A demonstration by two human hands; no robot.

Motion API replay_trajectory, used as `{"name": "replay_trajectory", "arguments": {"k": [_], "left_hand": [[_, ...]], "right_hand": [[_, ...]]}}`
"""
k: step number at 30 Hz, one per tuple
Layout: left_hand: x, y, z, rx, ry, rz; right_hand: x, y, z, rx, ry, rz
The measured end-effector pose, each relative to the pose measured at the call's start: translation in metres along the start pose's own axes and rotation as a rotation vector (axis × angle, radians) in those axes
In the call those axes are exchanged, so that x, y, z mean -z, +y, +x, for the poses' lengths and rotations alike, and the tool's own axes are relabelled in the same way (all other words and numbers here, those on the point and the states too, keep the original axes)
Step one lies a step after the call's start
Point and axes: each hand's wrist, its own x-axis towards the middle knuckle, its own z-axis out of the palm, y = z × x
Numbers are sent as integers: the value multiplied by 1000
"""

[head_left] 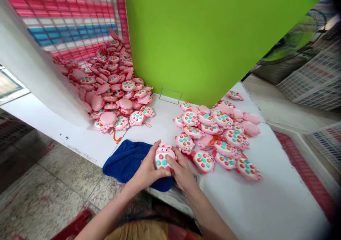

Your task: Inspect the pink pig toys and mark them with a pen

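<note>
Both hands grip one pink animal-shaped toy (161,157) with a white face covered in coloured round buttons. My left hand (149,170) wraps its left side, thumb along the lower edge. From the right, my right hand (183,170) holds it with the thumb pressed on the button face. The toy is above a blue cloth (125,160) lying at the table's front edge. Just right of my hands lies a loose group of the same toys (204,161), some face up, others showing plain pink backs.
A large heap of these toys (108,87) spills between a white panel (42,62) and an upright green board (197,37). A thin wire frame (170,95) lies at the board's foot on the white table (269,204). A fan (301,37) and white crates (317,73) stand at right.
</note>
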Motion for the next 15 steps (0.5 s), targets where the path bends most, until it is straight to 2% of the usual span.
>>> {"name": "replay_trajectory", "arguments": {"k": [4, 9, 12, 15], "left_hand": [[1, -2, 10, -4, 70, 41], [6, 1, 26, 1, 18, -18], [10, 8, 36, -55, 1, 34], [14, 14, 46, -103, -5, 116]], "right_hand": [[-3, -8, 8, -94, -11, 131], [-3, -22, 20, -133, -29, 205], [2, -30, 27, -143, -94, 145], [6, -38, 35, -95, -160, 9]]}}
